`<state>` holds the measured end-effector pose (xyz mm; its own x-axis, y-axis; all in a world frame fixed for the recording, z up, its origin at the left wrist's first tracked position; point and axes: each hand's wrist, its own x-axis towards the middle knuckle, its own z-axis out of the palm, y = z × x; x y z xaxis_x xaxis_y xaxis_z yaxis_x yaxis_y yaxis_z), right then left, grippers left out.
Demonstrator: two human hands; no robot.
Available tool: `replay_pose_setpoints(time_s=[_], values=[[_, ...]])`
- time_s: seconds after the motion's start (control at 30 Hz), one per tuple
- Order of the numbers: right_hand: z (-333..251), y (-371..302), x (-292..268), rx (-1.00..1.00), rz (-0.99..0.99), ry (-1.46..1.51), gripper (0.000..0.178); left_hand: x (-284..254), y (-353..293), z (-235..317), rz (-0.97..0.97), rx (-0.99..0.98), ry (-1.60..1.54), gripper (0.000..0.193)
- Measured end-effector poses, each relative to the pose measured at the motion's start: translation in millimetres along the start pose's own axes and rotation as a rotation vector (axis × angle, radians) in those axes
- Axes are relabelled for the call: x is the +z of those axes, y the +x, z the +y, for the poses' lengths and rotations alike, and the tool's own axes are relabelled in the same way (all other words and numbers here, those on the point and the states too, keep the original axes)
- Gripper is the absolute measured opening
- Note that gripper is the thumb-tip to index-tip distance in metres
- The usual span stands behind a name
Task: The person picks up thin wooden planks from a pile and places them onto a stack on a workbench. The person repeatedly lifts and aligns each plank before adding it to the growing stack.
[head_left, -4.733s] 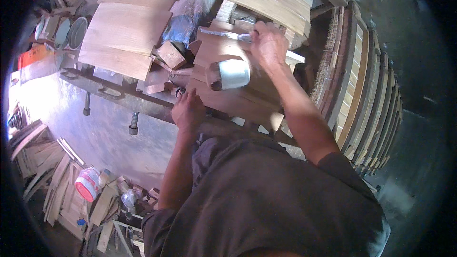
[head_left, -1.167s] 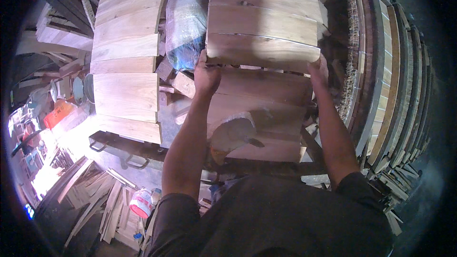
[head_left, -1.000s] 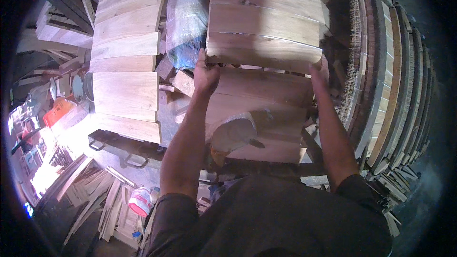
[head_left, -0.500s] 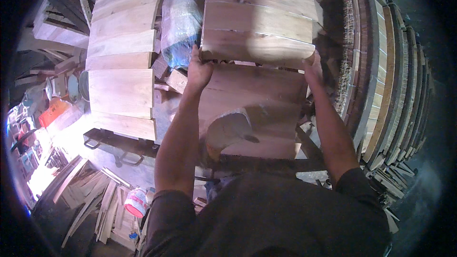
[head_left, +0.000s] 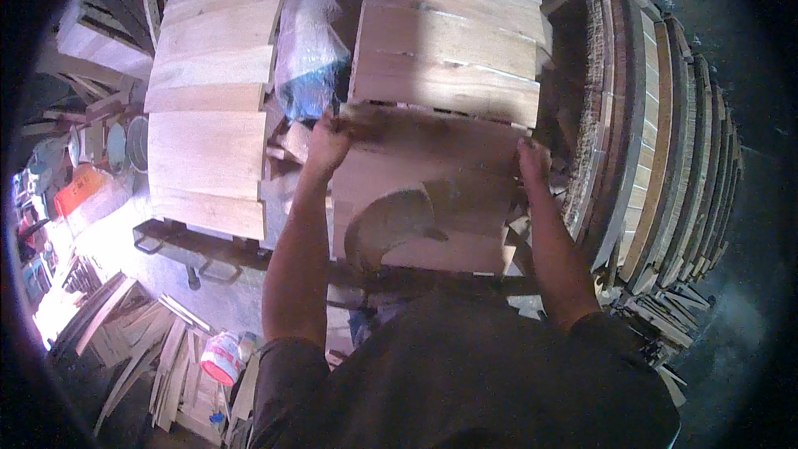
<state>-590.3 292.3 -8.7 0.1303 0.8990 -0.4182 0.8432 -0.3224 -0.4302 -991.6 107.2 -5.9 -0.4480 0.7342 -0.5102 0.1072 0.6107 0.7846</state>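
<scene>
A shaded wooden board (head_left: 465, 191) lies in front of me. My left hand (head_left: 331, 145) is at its far left corner, fingers curled in at the edge and slightly blurred. At the far right corner my right hand (head_left: 534, 162) is closed over the edge, its fingertips partly hidden. Just beyond lies a row of pale boards (head_left: 449, 37) set edge to edge, with a narrow gap before the shaded one. The curved shadow of a cap falls on the near board.
Another row of pale boards (head_left: 208, 150) runs along the left. A plastic-wrapped bundle (head_left: 309, 50) sits between the rows. Stacked wooden panels (head_left: 640, 141) stand at right. Wood offcuts (head_left: 170, 357) and a white-and-red bucket (head_left: 221, 357) are at lower left, below a metal beam with handles (head_left: 199, 254).
Both hands have left the near corners of the far row and come back toward me, to the far corners of the shaded board. The whole view has shifted slightly.
</scene>
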Motion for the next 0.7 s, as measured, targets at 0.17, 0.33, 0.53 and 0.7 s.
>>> replay_pose_setpoints(time_s=[0.17, 0.33, 0.53, 0.7], values=[[-34, -34, -35, -0.177, 0.028, 0.148, 0.041, -15, -26, 24, 0.187, 0.075, -0.269, 0.056], [-24, -52, -52, -0.367, -0.165, 0.740, 0.034, -39, -74, 59, 0.288, 0.176, -0.264, 0.066], [21, -73, -48, -0.357, -0.194, 0.757, 0.036, -19, -97, -3, 0.260, 0.117, -0.027, 0.047], [47, -78, -37, -0.442, -0.005, 0.274, 0.036, 1, -119, -18, 0.283, 0.218, 0.211, 0.048]])
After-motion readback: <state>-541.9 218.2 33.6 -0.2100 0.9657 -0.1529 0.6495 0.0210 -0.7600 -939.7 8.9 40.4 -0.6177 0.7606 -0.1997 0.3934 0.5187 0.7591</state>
